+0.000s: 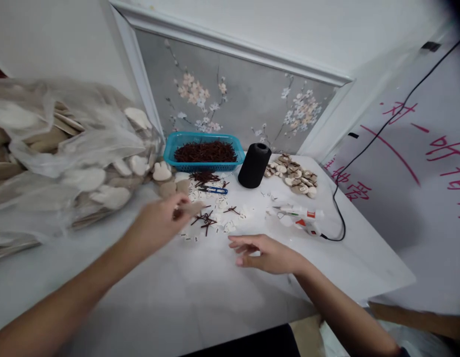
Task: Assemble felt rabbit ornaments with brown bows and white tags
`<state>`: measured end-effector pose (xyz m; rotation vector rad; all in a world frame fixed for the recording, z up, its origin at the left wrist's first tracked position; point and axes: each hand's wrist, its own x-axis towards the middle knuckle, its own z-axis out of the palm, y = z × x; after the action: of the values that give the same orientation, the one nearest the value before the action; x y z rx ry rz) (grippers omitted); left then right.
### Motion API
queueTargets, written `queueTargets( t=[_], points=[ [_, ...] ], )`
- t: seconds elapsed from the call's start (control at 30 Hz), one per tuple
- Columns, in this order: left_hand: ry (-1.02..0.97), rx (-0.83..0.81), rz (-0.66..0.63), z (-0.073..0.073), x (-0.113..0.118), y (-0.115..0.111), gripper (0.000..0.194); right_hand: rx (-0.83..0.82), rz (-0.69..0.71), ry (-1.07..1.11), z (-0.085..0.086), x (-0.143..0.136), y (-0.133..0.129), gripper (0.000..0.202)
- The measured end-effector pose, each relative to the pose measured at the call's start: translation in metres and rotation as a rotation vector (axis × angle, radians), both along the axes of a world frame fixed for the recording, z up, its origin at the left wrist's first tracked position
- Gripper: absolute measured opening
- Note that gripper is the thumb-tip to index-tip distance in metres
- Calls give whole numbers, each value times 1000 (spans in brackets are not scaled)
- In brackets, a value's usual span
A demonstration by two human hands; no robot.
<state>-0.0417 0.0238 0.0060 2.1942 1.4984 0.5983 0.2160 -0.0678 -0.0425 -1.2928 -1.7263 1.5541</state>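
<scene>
My left hand is closed on a beige felt piece, smeared by motion, above the left side of the small parts. My right hand hovers over the white table with its fingers apart and nothing in them. Between the hands lie dark red-brown bows among scattered small white labels. Just beyond them are blue-handled thread snips and a small heap of dark red-brown ties. Rabbit-shaped felt pieces sit beyond my left hand.
A blue basket full of dark ties stands at the back, beside a black thread cone. Finished-looking felt pieces are heaped at back right. A corded glue gun lies at right. Plastic bags of felt pieces crowd the left.
</scene>
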Motion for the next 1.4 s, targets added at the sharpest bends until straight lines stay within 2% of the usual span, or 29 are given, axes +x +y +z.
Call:
queueTargets(
  t=[0.07, 0.1, 0.13, 0.2, 0.3, 0.43, 0.53, 0.6, 0.67, 0.73, 0.83, 0.93, 1.1, 1.23, 1.4],
  points=[
    [-403, -353, -177, -16, 23, -25, 21, 13, -75, 69, -10, -10, -6, 62],
    [-535, -502, -216, -26, 33, -36, 24, 6, -116, 144, -15, -15, -9, 57],
    [-607, -599, -234, -36, 41, -45, 24, 1, -158, 224, -19, -21, -11, 50],
    [-607, -640, -285, -53, 52, -59, 23, 24, -237, 328, -26, -28, -13, 34],
    [-372, -480, -371, -63, 54, -68, 23, 101, -271, 286, -31, -28, -11, 24],
    [9, -170, -506, -47, 45, -77, 26, 129, -77, -41, -23, -9, -9, 15],
    [63, 21, -767, -38, 40, -84, 25, 208, 37, -394, -10, 3, -10, 15],
    [17, 160, -888, -44, 40, -82, 19, 290, 82, -557, -2, 7, -11, 15],
    [-35, 245, -874, -57, 42, -76, 22, 381, 86, -651, 0, 8, -12, 14],
    [-82, 223, -807, -72, 45, -68, 24, 477, 37, -686, -2, 7, -14, 18],
    [-144, 150, -756, -85, 50, -60, 23, 568, -45, -574, -12, 8, -20, 21],
    [-95, 178, -735, -86, 54, -62, 22, 608, -107, -429, -26, 11, -28, 17],
    [12, 259, -667, -86, 59, -68, 23, 715, -167, -353, -45, 15, -33, 14],
    [16, 234, -610, -88, 61, -68, 21, 816, -184, -324, -53, 15, -30, 13],
    [52, 237, -551, -88, 60, -66, 19, 850, -173, -269, -55, 13, -24, 10]
  ],
)
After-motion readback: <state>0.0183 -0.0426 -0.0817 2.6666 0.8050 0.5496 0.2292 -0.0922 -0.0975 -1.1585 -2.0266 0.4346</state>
